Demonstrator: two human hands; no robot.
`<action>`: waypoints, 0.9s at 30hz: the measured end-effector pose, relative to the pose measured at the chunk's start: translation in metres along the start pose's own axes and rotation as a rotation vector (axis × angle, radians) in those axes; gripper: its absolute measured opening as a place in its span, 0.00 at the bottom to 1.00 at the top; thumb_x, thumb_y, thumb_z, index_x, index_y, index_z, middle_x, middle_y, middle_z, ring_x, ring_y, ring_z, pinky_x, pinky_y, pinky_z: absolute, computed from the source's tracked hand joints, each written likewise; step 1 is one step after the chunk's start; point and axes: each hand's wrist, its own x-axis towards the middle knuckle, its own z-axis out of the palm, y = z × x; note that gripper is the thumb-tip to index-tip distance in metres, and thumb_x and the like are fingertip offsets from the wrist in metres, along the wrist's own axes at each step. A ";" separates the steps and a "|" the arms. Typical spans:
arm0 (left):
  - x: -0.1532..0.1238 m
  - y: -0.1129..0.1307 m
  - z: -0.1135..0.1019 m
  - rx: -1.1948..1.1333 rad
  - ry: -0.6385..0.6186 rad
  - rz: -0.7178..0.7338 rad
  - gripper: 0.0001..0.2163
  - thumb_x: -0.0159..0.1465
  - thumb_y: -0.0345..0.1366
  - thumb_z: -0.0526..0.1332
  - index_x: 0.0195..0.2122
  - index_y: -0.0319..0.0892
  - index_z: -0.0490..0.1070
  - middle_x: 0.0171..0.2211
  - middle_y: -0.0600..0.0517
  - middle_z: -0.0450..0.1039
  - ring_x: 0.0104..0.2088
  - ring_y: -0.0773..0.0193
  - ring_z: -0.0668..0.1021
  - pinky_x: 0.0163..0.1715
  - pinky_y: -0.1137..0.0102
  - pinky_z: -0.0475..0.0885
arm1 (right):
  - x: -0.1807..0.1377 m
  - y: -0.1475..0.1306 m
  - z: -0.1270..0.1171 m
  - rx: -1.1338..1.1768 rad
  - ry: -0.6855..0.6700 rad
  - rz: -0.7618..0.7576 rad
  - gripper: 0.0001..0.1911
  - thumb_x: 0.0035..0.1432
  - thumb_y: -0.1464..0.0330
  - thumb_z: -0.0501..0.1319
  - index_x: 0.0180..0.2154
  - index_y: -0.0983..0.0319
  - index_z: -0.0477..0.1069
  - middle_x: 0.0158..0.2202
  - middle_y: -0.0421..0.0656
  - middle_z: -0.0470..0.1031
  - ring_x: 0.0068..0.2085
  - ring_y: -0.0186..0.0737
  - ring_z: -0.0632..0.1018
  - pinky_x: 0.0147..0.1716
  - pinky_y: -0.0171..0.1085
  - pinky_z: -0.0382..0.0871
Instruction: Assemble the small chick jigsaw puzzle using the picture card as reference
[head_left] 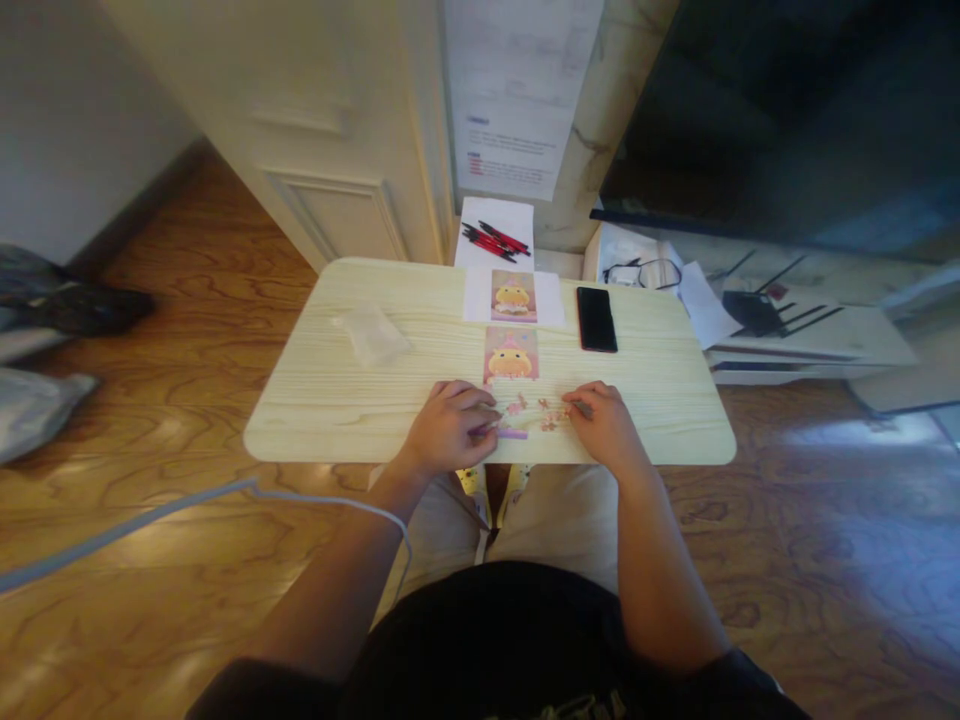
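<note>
Both my hands rest on a small light wooden table (pixel 337 400) near its front edge. My left hand (pixel 448 428) is curled, its fingers pinched on a small purple puzzle piece (pixel 513 433). My right hand (pixel 601 423) is also curled, fingertips pressed on a small piece among several loose pink puzzle pieces (pixel 546 412). Just beyond them lies a partly built puzzle picture of a yellow duck (pixel 511 354). A second duck picture (pixel 514 296) lies on white paper farther back.
A black phone (pixel 597 318) lies at the back right of the table, a clear plastic bag (pixel 373 333) at the left. Red pens (pixel 495 240) lie on paper behind the table. Glasses (pixel 641 271) and papers sit on a low shelf to the right. A white cable (pixel 187 500) crosses the wooden floor.
</note>
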 end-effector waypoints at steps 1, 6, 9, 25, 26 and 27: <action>0.000 0.000 0.000 0.004 0.002 -0.003 0.10 0.65 0.42 0.63 0.44 0.53 0.83 0.50 0.51 0.82 0.52 0.52 0.77 0.54 0.52 0.66 | 0.000 0.001 0.000 -0.003 0.008 0.006 0.12 0.61 0.74 0.63 0.44 0.56 0.82 0.44 0.46 0.78 0.49 0.50 0.75 0.54 0.50 0.73; 0.000 -0.001 0.002 0.004 0.027 -0.014 0.12 0.65 0.39 0.62 0.46 0.51 0.82 0.50 0.52 0.83 0.51 0.52 0.77 0.53 0.52 0.67 | 0.000 0.003 -0.004 -0.021 0.023 0.035 0.12 0.62 0.74 0.61 0.42 0.58 0.82 0.44 0.46 0.79 0.48 0.50 0.76 0.53 0.50 0.73; -0.001 -0.002 0.002 -0.006 0.032 -0.011 0.14 0.64 0.38 0.62 0.49 0.51 0.82 0.53 0.52 0.82 0.53 0.52 0.77 0.54 0.52 0.67 | 0.001 0.007 -0.007 -0.032 0.032 0.035 0.15 0.62 0.76 0.58 0.43 0.58 0.82 0.44 0.46 0.79 0.48 0.49 0.77 0.54 0.50 0.73; -0.001 -0.006 0.004 -0.032 0.005 0.060 0.16 0.63 0.37 0.62 0.51 0.49 0.81 0.54 0.52 0.82 0.52 0.50 0.78 0.52 0.52 0.68 | -0.002 0.011 -0.005 0.013 -0.100 0.075 0.10 0.62 0.69 0.66 0.45 0.57 0.81 0.47 0.46 0.76 0.48 0.46 0.79 0.54 0.46 0.73; -0.001 -0.006 0.004 -0.031 0.007 0.060 0.16 0.63 0.37 0.62 0.52 0.48 0.80 0.54 0.52 0.82 0.52 0.51 0.78 0.52 0.52 0.68 | -0.001 0.011 -0.004 0.013 -0.100 0.080 0.09 0.62 0.69 0.66 0.44 0.58 0.81 0.47 0.46 0.76 0.48 0.46 0.78 0.54 0.46 0.73; -0.001 -0.006 0.005 -0.028 0.013 0.054 0.16 0.63 0.37 0.62 0.52 0.48 0.80 0.54 0.52 0.82 0.52 0.51 0.77 0.52 0.53 0.69 | 0.000 0.011 -0.004 0.016 -0.099 0.082 0.08 0.61 0.69 0.67 0.43 0.58 0.80 0.46 0.46 0.76 0.48 0.46 0.78 0.53 0.46 0.73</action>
